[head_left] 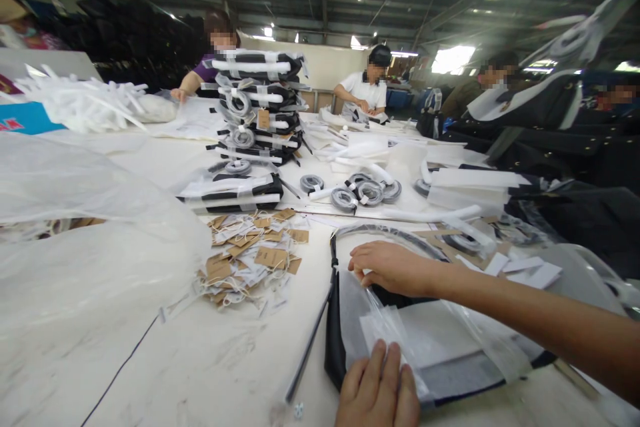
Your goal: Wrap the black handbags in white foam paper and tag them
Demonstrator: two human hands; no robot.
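Observation:
A black bag (336,330) lies in front of me, with a pale sheet (445,330) and clear plastic film (387,320) over it. Its arched handle (385,232) is wrapped in clear film. My left hand (379,390) rests on the bag's near side, fingers stretched out flat over the wrapping. Reaching in from the right, my right hand (387,269) is above the bag's upper part. Its fingers are curled together at the upper end of the film, which stretches down toward my left hand. A dark strap (310,343) trails off the bag's left side.
Cardboard tags (273,257) with strings lie heaped left of the bag. Behind them rises a stack of wrapped black bags (257,113). Coiled straps (370,192) lie at the middle. Plastic sheeting (100,233) covers the left. Other people (365,87) work across the table.

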